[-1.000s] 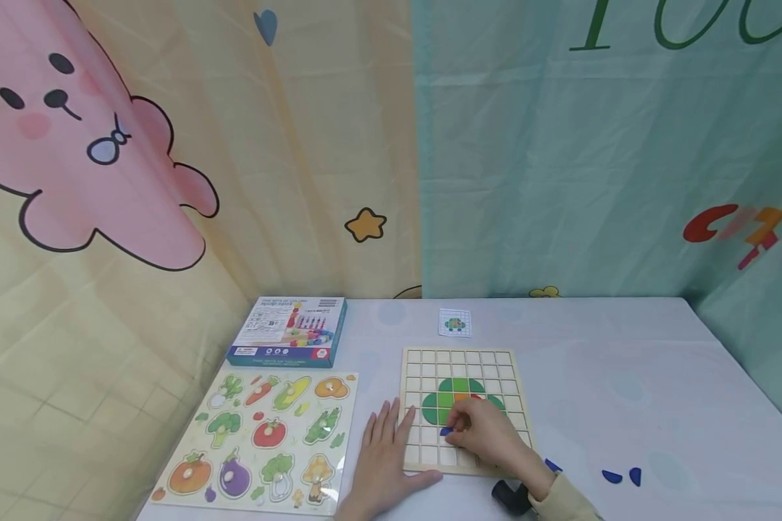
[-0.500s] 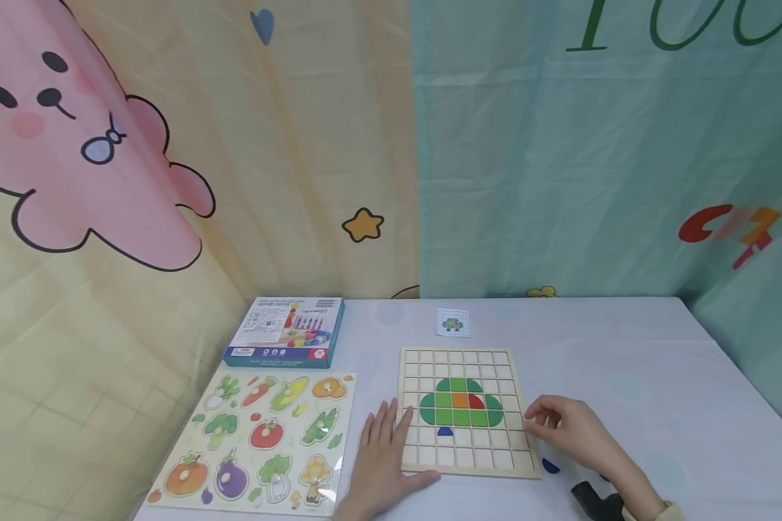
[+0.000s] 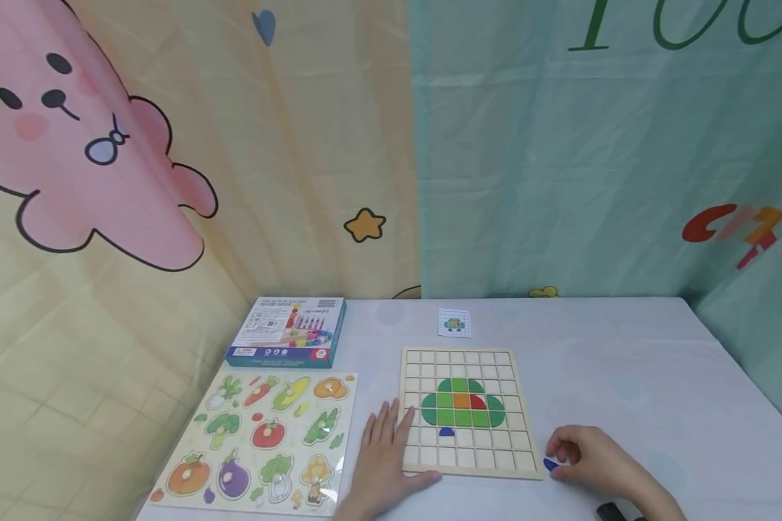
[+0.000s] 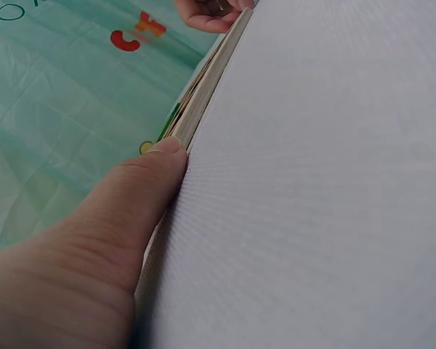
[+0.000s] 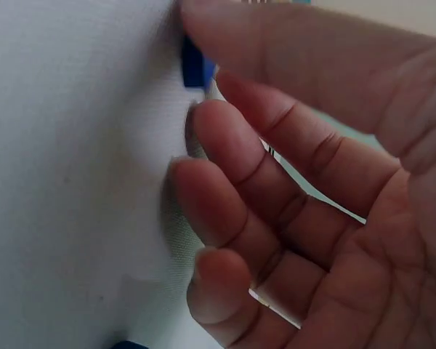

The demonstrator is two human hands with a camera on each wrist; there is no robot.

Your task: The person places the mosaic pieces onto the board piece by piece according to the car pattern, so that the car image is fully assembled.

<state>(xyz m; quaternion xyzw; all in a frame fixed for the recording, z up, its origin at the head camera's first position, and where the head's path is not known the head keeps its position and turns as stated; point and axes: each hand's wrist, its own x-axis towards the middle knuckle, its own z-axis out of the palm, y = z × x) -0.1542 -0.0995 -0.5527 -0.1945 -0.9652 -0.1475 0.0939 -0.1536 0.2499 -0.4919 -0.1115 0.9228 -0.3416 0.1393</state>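
My left hand (image 3: pixel 379 463) rests with fingers spread at the left edge of a wooden grid board (image 3: pixel 423 457), its thumb along the near edge. Green, orange and red pieces form a rounded shape (image 3: pixel 461 417) on the board. Below it, a blue half-circle piece (image 3: pixel 446 432) lies in the grid. Just off the board's near right corner, my right hand (image 3: pixel 589 459) holds another blue half-circle piece (image 3: pixel 550 464) between thumb and index finger, at the tabletop. The right wrist view shows that blue piece (image 5: pixel 195 67) by the thumb, partly hidden.
A small pattern card (image 3: pixel 454 323) lies behind the board. To the left are a vegetable picture board (image 3: pixel 241 452) and a blue-and-white box (image 3: pixel 287 331). One more blue piece (image 5: pixel 128 345) shows at the bottom of the right wrist view. Printed curtains hang behind the table.
My right hand has let go of a blue half-circle on the grid, moved right and down off the board, and taken hold of another blue half-circle. The left hand has stayed put.
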